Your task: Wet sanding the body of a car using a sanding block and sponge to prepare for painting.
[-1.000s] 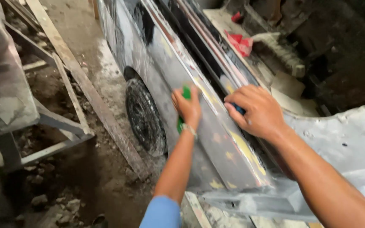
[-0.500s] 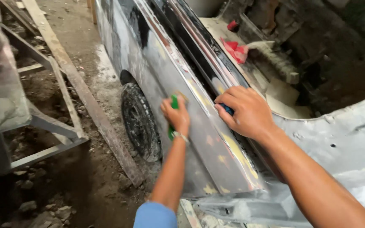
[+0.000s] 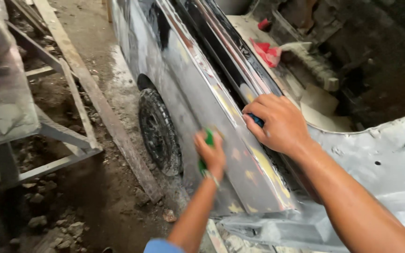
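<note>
Against the grey, primer-patched car side panel (image 3: 198, 100), just behind the black wheel (image 3: 159, 133), the left hand (image 3: 210, 152) presses a green sanding pad (image 3: 208, 140) with its fingers closed on it, while the right hand (image 3: 277, 122) rests on the panel's upper edge, fingers curled over a small blue object (image 3: 257, 121).

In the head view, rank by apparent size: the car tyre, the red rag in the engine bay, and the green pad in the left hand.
1. Car tyre, clearly largest.
2. Red rag.
3. Green pad, mostly hidden by the blurred left hand, so its rank against the rag is unsure.
</note>
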